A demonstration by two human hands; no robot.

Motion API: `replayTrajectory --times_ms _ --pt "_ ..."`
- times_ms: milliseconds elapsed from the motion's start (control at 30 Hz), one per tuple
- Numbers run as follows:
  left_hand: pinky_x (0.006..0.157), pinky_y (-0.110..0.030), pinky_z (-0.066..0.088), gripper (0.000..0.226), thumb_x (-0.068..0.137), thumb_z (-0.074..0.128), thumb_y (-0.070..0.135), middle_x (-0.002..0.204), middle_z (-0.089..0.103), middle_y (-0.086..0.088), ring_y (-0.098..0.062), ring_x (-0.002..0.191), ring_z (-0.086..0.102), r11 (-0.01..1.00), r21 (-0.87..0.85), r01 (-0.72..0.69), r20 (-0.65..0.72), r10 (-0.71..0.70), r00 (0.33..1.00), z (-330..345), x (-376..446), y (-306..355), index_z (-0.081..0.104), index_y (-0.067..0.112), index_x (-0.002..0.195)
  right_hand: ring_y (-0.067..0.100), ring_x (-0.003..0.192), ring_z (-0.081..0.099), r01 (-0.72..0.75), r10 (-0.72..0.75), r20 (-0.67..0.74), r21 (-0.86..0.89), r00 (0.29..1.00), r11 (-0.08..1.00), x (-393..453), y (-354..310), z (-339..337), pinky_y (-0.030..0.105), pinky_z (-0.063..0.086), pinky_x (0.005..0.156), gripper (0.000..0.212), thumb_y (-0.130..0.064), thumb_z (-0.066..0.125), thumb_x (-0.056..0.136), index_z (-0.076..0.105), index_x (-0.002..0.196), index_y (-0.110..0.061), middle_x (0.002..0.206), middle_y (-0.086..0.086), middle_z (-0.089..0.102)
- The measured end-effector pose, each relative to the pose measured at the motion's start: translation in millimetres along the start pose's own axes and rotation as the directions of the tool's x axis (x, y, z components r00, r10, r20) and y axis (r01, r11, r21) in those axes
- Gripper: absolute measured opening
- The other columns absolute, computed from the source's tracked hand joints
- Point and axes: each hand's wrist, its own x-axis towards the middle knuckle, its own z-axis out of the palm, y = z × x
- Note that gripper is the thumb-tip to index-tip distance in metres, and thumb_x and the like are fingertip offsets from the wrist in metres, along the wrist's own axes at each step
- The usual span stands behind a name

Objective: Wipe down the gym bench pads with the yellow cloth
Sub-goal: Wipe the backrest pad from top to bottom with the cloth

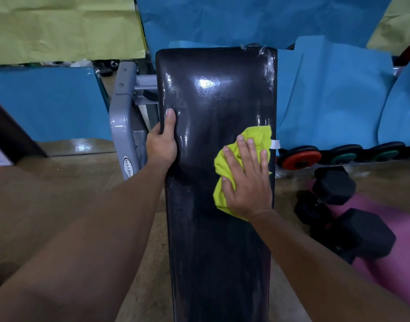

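Mid-wipe, approx. halfway by my read. R hand (247, 182) lies flat w/ fingers spread and straight, pressing the bunched yellow cloth (224, 159) onto the black bench pad (213, 112), at the pad's right side, roughly mid-length; cloth sticks out past the fingertips toward the right edge and under the palm on the left. No pinch on the cloth, just palm pressure. L hand (162, 145) grips the pad's left edge, thumb on top of the surface, other fingers wrapped under the rim and hidden, so it's steadying the bench. Far half of pad looks glossy w/ wet-looking sheen and streaks, which suggests that part is already wiped; can't confirm. Near half toward the camera looks duller w/ faint streaks, prob. still to do, plus the strip under the L thumb. Only one long pad is clearly in view; can't tell if a separate seat pad exists. Grey bench frame (122, 117) at left, black dumbbells (343, 210) on floor at right, well apart from the cloth.
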Motion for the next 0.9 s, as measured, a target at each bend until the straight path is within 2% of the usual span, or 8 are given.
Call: replayTrajectory --times_ms 167,267,367,500,533,667,700,900 --pt "0.093 -0.021 0.048 0.038 0.092 0.051 0.07 0.092 0.073 0.018 0.0 0.095 0.066 1.0 -0.008 -0.001 0.0 0.001 1.0 1.6 -2.2 -0.8 0.071 0.038 0.085 0.036 0.157 0.014 -0.169 0.169 -0.066 0.016 0.983 0.986 15.1 -2.6 0.3 0.062 0.01 0.125 0.067 -0.032 0.049 0.09 0.042 0.154 -0.015 0.167 0.015 0.023" --pt "0.083 -0.015 0.044 0.038 0.095 0.05 0.066 0.088 0.07 0.019 0.006 0.089 0.062 1.0 -0.009 -0.005 0.0 0.005 1.0 1.6 -4.0 4.2 0.07 0.036 0.085 0.035 0.157 0.012 -0.118 0.119 -0.02 0.005 0.993 0.993 8.2 -2.6 1.2 0.063 0.01 0.125 0.067 -0.034 0.048 0.093 0.039 0.156 -0.016 0.168 0.015 0.019" --pt "0.084 -0.016 0.041 0.041 0.096 0.047 0.066 0.088 0.068 0.019 -0.002 0.09 0.062 1.0 0.002 0.004 -0.004 -0.004 1.0 1.1 -5.9 6.4 0.069 0.032 0.091 0.034 0.157 0.013 -0.052 0.052 -0.005 0.0 0.999 0.999 -0.8 14.5 -2.8 0.064 0.014 0.124 0.065 -0.036 0.047 0.094 0.039 0.156 -0.017 0.168 0.014 0.021" --pt "0.062 0.001 0.038 0.04 0.097 0.048 0.064 0.08 0.065 0.02 0.009 0.076 0.058 1.0 -0.004 0.022 0.003 -0.022 1.0 2.8 -11.3 8.1 0.065 0.034 0.078 0.037 0.157 0.014 -0.255 0.261 -0.088 0.073 0.961 0.964 17.7 10.6 -3.7 0.061 0.014 0.125 0.065 -0.034 0.049 0.093 0.042 0.155 -0.015 0.167 0.018 0.022" --pt "0.059 0.002 0.037 0.039 0.097 0.048 0.063 0.079 0.065 0.02 0.01 0.075 0.057 1.0 -0.004 0.022 0.003 -0.022 1.0 2.9 -12.3 9.7 0.064 0.035 0.076 0.037 0.157 0.013 -0.261 0.266 -0.083 0.065 0.96 0.963 17.8 4.2 -3.3 0.061 0.012 0.125 0.065 -0.034 0.05 0.094 0.04 0.155 -0.015 0.168 0.017 0.021" --pt "0.06 0.001 0.038 0.038 0.097 0.048 0.063 0.08 0.065 0.02 0.011 0.076 0.057 1.0 -0.009 0.01 0.003 -0.01 1.0 1.8 -11.9 11.8 0.064 0.036 0.076 0.033 0.158 0.012 0.004 -0.004 0.015 -0.008 1.0 1.0 -14.0 2.5 0.1 0.063 0.011 0.124 0.068 -0.034 0.054 0.094 0.039 0.157 -0.016 0.168 0.014 0.021" --pt "0.059 0.002 0.038 0.038 0.097 0.048 0.063 0.08 0.064 0.021 0.011 0.076 0.056 1.0 -0.008 0.01 0.002 -0.01 1.0 1.6 -11.9 11.1 0.063 0.036 0.076 0.032 0.158 0.013 0.028 -0.027 0.013 -0.007 1.0 1.0 -19.4 8.5 -0.2 0.062 0.011 0.125 0.067 -0.034 0.054 0.093 0.04 0.156 -0.016 0.168 0.014 0.023" --pt "0.06 0.001 0.04 0.039 0.096 0.051 0.063 0.073 0.068 0.021 0.013 0.072 0.06 0.999 -0.027 0.017 -0.009 -0.018 1.0 1.4 -11.2 8.5 0.068 0.034 0.076 0.035 0.157 0.012 -0.214 0.216 -0.047 0.051 0.975 0.976 1.8 3.7 -1.8 0.062 0.01 0.125 0.065 -0.036 0.048 0.094 0.04 0.156 -0.017 0.168 0.015 0.02"
